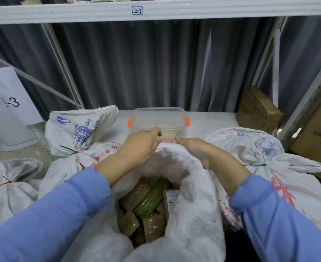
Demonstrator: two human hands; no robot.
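**Both hands pinched one edge**

The left forearm (108, 167) and right forearm (229, 171) reached forward, angled inward. The left hand (139, 146) lay knuckles up, its fingers curled and pinching the far edge of the sack (176, 161). The right hand (197, 150) gripped the same edge just beside it, fingertips nearly meeting.

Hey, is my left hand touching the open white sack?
Touching. The head view shows the left hand gripping the far rim of the open white sack.
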